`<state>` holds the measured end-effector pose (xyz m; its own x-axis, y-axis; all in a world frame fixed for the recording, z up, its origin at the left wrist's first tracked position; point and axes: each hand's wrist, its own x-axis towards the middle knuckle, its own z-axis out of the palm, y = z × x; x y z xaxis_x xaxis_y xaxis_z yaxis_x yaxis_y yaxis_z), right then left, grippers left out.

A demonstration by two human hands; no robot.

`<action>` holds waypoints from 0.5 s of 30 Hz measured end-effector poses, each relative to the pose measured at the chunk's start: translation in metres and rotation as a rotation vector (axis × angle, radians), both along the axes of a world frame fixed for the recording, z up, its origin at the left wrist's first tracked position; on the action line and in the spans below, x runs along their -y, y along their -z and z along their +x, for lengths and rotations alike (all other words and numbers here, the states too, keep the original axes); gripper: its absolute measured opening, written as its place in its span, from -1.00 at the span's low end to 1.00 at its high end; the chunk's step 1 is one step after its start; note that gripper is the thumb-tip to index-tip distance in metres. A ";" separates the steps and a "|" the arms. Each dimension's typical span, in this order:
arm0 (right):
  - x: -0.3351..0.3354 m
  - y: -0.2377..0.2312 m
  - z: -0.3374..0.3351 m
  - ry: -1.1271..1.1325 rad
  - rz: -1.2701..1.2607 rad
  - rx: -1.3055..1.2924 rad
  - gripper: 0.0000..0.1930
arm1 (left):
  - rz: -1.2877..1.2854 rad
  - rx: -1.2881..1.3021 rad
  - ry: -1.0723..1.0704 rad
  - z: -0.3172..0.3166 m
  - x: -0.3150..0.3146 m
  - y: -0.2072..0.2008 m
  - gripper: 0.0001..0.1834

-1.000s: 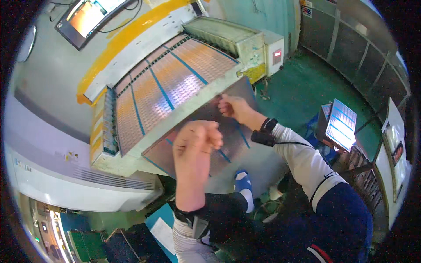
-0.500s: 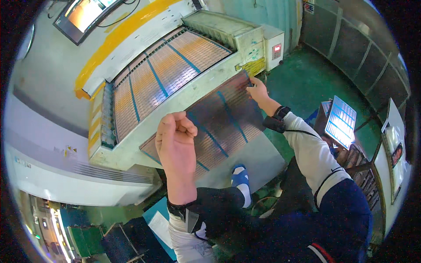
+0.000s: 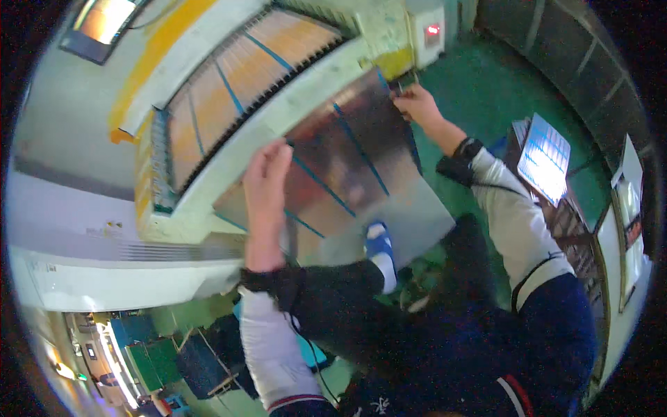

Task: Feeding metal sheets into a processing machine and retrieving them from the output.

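Note:
A thin coppery panel with blue stripes slants in front of the machine over a grey sheet. My right hand pinches the panel's far right edge. At its far long edge, my left hand has its fingers closed; they appear to grip the panel, though the contact is partly hidden by the hand itself. More striped panels lie side by side on the machine bed just beyond.
A control box with a red display stands at the machine's right end. On the right, a shiny blue-lined panel leans on a stack. My foot in a blue-and-white slipper is by the grey sheet. A screen hangs far left.
My left hand has turned, and its fingers have come to the panel's far edge. My right hand keeps its hold. The whole view has shifted, and the bed's panels look blurred along their length.

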<state>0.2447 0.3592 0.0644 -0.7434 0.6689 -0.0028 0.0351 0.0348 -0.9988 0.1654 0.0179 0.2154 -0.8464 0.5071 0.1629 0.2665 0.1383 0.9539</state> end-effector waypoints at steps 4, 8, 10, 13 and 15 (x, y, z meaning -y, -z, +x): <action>-0.011 0.010 0.041 -0.111 -0.131 -0.006 -0.85 | -0.598 -0.867 0.103 -0.040 0.011 0.040 -0.34; -0.011 0.017 0.065 -0.148 -0.160 -0.073 -0.89 | -0.817 -0.619 0.204 -0.056 0.018 0.061 -0.28; -0.012 0.017 0.071 -0.160 -0.197 -0.096 -0.89 | -0.883 -0.607 0.255 -0.062 0.013 0.064 -0.32; -0.017 0.017 0.074 -0.221 -0.213 -0.106 -0.89 | -0.963 -0.497 0.300 -0.076 0.006 0.063 -0.44; -0.022 0.017 0.074 -0.294 -0.220 -0.130 -0.89 | -0.983 -0.396 0.304 -0.083 0.005 0.067 -0.52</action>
<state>0.3186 0.3815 0.0472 -0.9069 0.4210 -0.0153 -0.0720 -0.1907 -0.9790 0.0822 0.0126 0.1482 -0.6412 0.7426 -0.1935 0.6808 0.6669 0.3030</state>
